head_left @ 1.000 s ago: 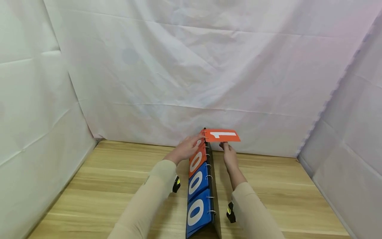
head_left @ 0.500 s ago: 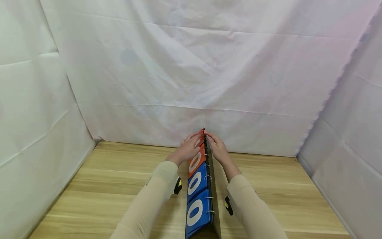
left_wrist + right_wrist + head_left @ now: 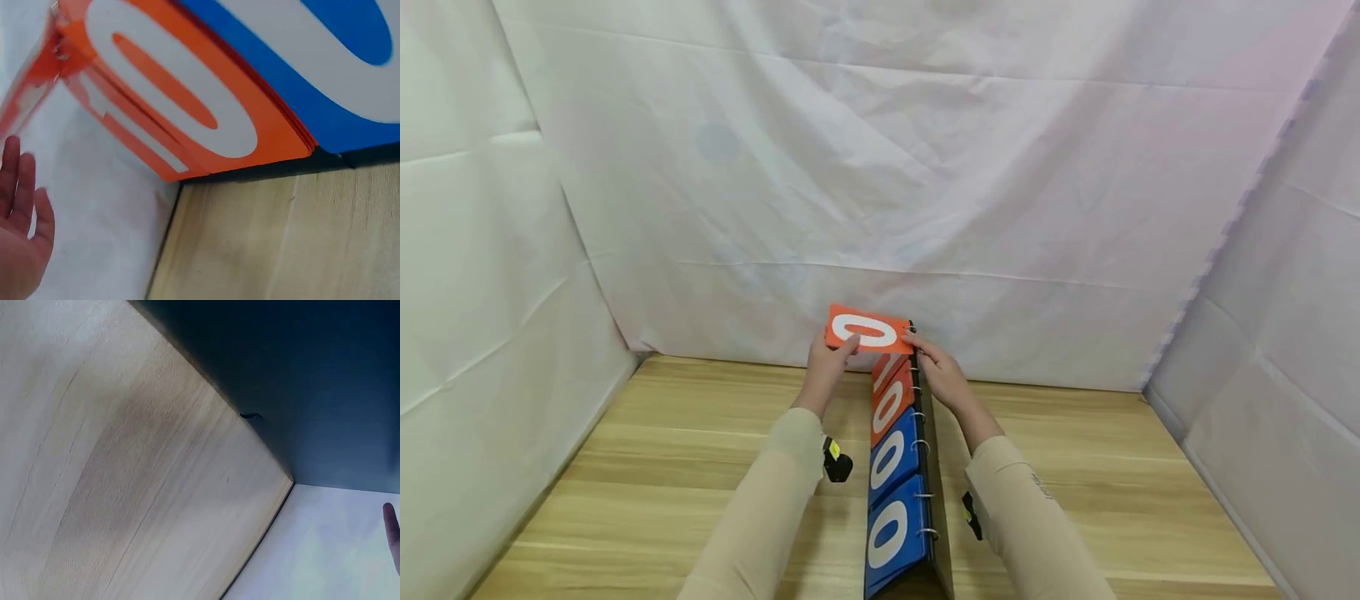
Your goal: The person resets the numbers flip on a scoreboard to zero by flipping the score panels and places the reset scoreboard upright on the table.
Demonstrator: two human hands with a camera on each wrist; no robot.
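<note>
Tabletop [image 3: 647, 467]: light wood-grain planks, spanning 6 o'clock.
Backdrop [image 3: 880, 167]: creased white sheet at 12 o'clock.
Side drapes [image 3: 482, 292]: white fabric, 9 and 3 o'clock.

We can't see the left hand [image 3: 826, 362] fingertips, hidden under the lifted orange card [image 3: 867, 330]. The scoreboard [image 3: 901, 492] is cut off at 6 o'clock in the head view. In the right wrist view the right hand [image 3: 392, 534] is cropped at 3 o'clock, grip unreadable.
</note>
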